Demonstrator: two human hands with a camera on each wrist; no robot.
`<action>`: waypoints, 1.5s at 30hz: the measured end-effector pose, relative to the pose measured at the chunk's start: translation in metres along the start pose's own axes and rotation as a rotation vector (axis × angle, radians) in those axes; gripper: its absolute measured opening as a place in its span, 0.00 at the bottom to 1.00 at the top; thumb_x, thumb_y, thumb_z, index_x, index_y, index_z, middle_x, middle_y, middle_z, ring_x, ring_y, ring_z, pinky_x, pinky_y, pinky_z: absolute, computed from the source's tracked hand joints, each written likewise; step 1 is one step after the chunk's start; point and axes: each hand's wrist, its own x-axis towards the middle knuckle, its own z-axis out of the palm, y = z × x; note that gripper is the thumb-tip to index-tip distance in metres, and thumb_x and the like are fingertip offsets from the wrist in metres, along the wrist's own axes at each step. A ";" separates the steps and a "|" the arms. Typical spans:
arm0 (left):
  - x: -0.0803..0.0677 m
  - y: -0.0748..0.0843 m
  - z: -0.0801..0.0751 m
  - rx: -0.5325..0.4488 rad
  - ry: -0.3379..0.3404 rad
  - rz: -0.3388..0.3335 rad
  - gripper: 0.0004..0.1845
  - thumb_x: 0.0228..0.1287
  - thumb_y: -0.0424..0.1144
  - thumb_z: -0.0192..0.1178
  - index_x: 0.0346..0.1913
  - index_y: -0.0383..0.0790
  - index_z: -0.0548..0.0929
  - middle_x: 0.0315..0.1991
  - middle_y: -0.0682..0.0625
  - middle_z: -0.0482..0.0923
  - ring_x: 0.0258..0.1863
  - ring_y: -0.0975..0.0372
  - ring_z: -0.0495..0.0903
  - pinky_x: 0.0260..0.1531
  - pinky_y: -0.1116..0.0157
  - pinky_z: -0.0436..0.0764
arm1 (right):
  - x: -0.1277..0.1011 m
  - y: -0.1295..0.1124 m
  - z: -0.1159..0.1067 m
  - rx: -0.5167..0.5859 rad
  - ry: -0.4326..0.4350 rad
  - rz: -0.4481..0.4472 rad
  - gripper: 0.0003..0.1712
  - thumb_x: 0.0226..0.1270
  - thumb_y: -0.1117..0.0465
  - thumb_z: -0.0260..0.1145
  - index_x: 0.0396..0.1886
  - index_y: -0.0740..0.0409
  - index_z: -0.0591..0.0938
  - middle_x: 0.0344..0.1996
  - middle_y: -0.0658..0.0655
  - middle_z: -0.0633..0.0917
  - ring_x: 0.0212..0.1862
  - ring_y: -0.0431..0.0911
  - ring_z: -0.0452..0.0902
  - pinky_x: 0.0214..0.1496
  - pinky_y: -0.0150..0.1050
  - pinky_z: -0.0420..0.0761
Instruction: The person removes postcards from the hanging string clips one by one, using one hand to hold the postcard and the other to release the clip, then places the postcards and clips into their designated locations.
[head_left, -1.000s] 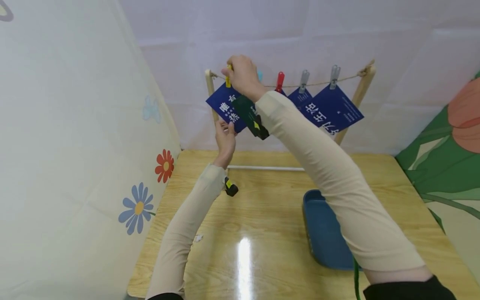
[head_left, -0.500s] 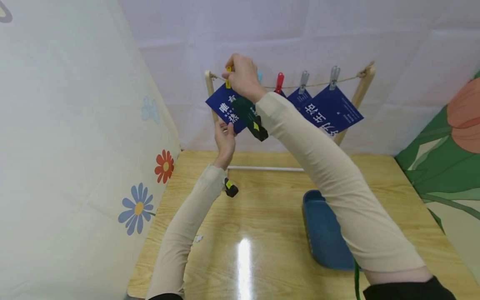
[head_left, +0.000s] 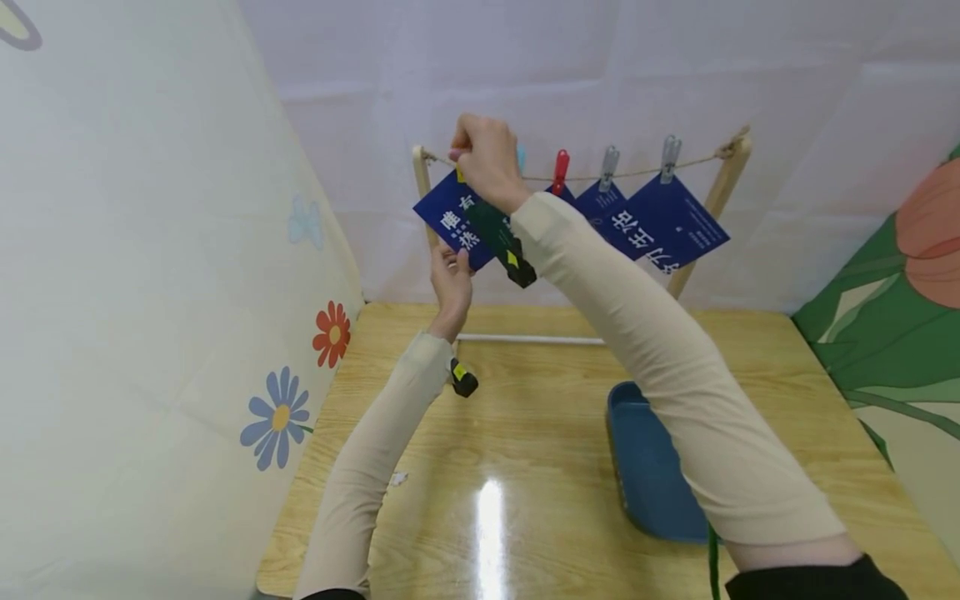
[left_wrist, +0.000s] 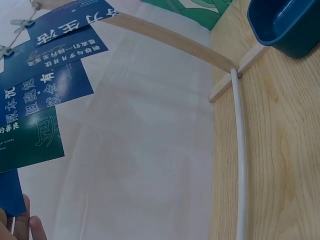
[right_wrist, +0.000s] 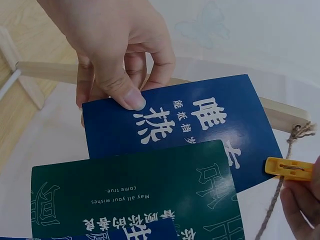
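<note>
My left hand (head_left: pixel 452 287) pinches the lower edge of a blue card (right_wrist: pixel 180 117) with white characters, thumb on its printed face. Up at the twine (right_wrist: pixel 271 207), my right hand (head_left: pixel 487 162) holds a yellow clothespin (right_wrist: pixel 290 169) between its fingers. That clothespin's tip sits at the blue card's upper corner, by the twine. A green card (right_wrist: pixel 135 190) overlaps the blue card in front. In the head view the right hand and its wrist camera hide part of both cards.
More blue cards (head_left: pixel 675 221) hang to the right from a red clothespin (head_left: pixel 560 172) and grey clothespins (head_left: pixel 609 167). A wooden frame (head_left: pixel 720 187) carries the twine. A blue bin (head_left: pixel 652 475) stands on the table (head_left: pixel 555 433), partly behind the right forearm. A white bar (head_left: pixel 532 339) runs low across the frame.
The right hand's fingers have slid slightly down, covering more of the yellow clothespin in the head view. The left hand keeps its hold on the card's edge.
</note>
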 end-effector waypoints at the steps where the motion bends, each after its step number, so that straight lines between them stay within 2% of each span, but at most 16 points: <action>1: 0.000 0.000 0.000 0.001 0.002 -0.001 0.05 0.75 0.27 0.52 0.49 0.30 0.71 0.39 0.47 0.71 0.37 0.59 0.76 0.41 0.65 0.84 | 0.000 0.000 0.000 0.001 0.000 -0.003 0.03 0.72 0.67 0.62 0.37 0.61 0.81 0.38 0.56 0.85 0.40 0.45 0.80 0.41 0.33 0.77; 12: 0.002 0.001 0.002 0.014 0.004 0.011 0.06 0.74 0.28 0.52 0.49 0.30 0.71 0.41 0.46 0.73 0.37 0.61 0.75 0.39 0.66 0.82 | -0.001 0.002 0.003 -0.017 0.084 -0.076 0.05 0.72 0.69 0.61 0.37 0.61 0.83 0.39 0.56 0.86 0.43 0.47 0.81 0.46 0.36 0.79; 17: 0.003 0.001 0.003 0.040 0.013 0.033 0.06 0.74 0.28 0.52 0.49 0.30 0.71 0.40 0.45 0.74 0.36 0.61 0.74 0.35 0.69 0.80 | 0.000 0.000 0.004 0.001 0.143 -0.129 0.06 0.68 0.73 0.61 0.34 0.62 0.81 0.38 0.58 0.85 0.44 0.48 0.81 0.45 0.37 0.79; 22: 0.002 0.001 0.003 0.044 0.028 0.029 0.06 0.74 0.28 0.52 0.49 0.30 0.72 0.40 0.47 0.73 0.35 0.62 0.74 0.36 0.68 0.80 | 0.000 -0.001 0.004 0.018 0.186 -0.169 0.07 0.65 0.77 0.59 0.32 0.64 0.80 0.37 0.59 0.85 0.44 0.49 0.81 0.44 0.38 0.79; 33: 0.008 -0.005 -0.004 0.080 0.078 0.054 0.02 0.74 0.27 0.52 0.45 0.32 0.72 0.37 0.45 0.75 0.31 0.63 0.74 0.33 0.69 0.79 | -0.001 -0.004 0.004 -0.007 0.155 -0.221 0.03 0.70 0.72 0.60 0.36 0.65 0.79 0.38 0.60 0.83 0.44 0.50 0.81 0.45 0.39 0.80; 41: 0.009 -0.006 -0.011 0.107 0.069 0.028 0.07 0.76 0.30 0.51 0.50 0.30 0.72 0.43 0.42 0.76 0.38 0.59 0.76 0.42 0.64 0.83 | -0.004 -0.006 0.004 -0.019 0.131 -0.240 0.01 0.70 0.72 0.61 0.38 0.66 0.79 0.39 0.61 0.83 0.44 0.51 0.80 0.46 0.39 0.81; 45: 0.010 -0.008 -0.013 0.095 0.067 0.027 0.07 0.76 0.31 0.50 0.51 0.31 0.71 0.43 0.43 0.75 0.39 0.60 0.75 0.43 0.64 0.83 | -0.006 -0.008 0.004 -0.013 0.131 -0.251 0.02 0.69 0.73 0.61 0.38 0.66 0.79 0.39 0.61 0.83 0.43 0.51 0.80 0.46 0.39 0.81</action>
